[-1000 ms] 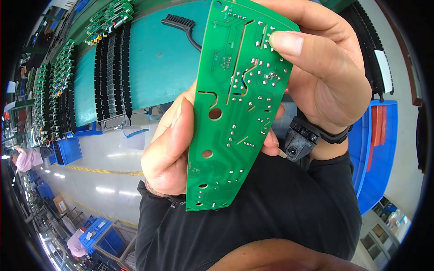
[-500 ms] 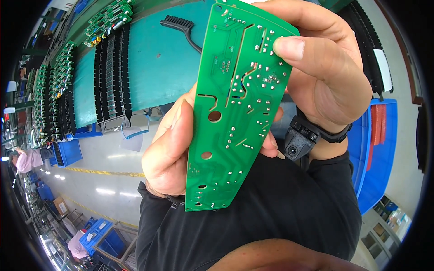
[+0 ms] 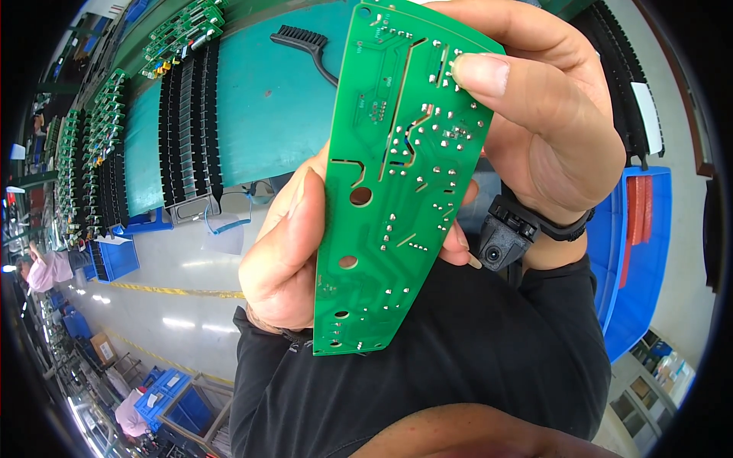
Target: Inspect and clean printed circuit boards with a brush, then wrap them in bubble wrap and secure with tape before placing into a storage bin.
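A long green circuit board (image 3: 366,237) is held up in front of me, its soldered side facing me. Silver solder joints, slots and several round holes show on it. My left hand (image 3: 286,252) is closed around its left edge, thumb on the near side, with fingertips showing past the right edge. My right hand (image 3: 553,99) grips the upper right corner, thumb tip on the solder joints and fingers behind. The board's far side is hidden. Beyond it, a black brush (image 3: 305,46) lies on the green mat (image 3: 263,99).
Black slotted racks (image 3: 189,130) stand on the bench at left, with upright circuit boards (image 3: 107,122) further left. A blue bin (image 3: 637,252) with red pieces inside is at right. Blue crates (image 3: 172,397) and people in pink (image 3: 50,271) are at lower left.
My right thumb has slid slightly left across the solder joints. The board's upper part has tilted a little left. My left hand keeps its hold.
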`<state>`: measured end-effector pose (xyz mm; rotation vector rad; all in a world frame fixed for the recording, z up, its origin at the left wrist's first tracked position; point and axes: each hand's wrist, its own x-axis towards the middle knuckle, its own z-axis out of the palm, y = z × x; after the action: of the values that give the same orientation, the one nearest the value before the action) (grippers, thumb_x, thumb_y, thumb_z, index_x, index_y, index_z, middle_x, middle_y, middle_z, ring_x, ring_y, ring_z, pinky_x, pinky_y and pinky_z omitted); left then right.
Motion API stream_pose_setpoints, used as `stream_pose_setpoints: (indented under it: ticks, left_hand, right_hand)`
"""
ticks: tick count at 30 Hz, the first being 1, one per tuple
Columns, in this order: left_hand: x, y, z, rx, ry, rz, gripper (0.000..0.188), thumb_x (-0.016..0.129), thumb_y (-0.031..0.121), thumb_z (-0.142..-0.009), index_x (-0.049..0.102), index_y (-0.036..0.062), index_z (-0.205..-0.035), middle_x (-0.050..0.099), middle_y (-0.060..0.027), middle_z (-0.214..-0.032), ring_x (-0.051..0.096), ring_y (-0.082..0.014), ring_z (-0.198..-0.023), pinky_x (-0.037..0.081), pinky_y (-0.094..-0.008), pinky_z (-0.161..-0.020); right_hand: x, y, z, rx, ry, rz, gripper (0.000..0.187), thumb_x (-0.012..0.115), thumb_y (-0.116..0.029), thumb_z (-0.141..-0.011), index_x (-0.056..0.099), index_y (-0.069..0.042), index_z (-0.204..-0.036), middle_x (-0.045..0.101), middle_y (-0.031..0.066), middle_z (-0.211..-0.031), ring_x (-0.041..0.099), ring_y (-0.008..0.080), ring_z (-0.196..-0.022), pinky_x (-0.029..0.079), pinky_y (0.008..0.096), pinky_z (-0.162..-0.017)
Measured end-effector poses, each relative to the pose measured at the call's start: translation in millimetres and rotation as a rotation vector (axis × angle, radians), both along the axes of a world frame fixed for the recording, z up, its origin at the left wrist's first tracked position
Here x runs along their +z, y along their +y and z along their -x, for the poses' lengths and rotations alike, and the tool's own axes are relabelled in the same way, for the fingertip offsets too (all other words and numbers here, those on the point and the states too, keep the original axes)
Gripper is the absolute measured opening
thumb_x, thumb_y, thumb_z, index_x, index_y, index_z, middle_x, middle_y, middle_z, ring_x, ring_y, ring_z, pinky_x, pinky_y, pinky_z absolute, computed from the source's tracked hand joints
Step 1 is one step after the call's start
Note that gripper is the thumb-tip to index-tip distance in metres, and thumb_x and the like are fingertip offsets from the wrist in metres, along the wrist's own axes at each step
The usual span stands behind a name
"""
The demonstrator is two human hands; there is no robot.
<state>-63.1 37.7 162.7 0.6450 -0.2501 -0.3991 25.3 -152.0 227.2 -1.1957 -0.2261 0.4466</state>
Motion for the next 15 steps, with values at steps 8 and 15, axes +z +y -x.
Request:
stream_pose_setpoints:
  ticks: [8,15]
  left_hand:
    - [-2,-6,1,0.020,0.012,0.115,0.087,0.029,0.067,-0.105,0.031,-0.0024,-0.157,0.050,-0.0391,-0.139,0.062,-0.0422,-0.100,0.054,-0.0655,-0.086]
    - [-1,-6,0,0.016,0.010,0.105,0.087,0.029,0.066,-0.105,0.031,-0.0027,-0.157,0.050,-0.0385,-0.140,0.062,-0.0423,-0.099,0.054,-0.0653,-0.085]
  right_hand:
    - [-14,-1,-1,-0.006,0.008,-0.152,0.038,0.064,0.002,-0.089,0.062,0.019,-0.123,0.072,0.0315,-0.110,0.076,0.0280,-0.094,0.064,0.0389,-0.083]
    - [-12,-3,-3,0.022,-0.022,-0.140,0.039,0.064,0.003,-0.088,0.062,0.019,-0.124,0.072,0.0308,-0.109,0.076,0.0278,-0.093,0.064,0.0394,-0.084]
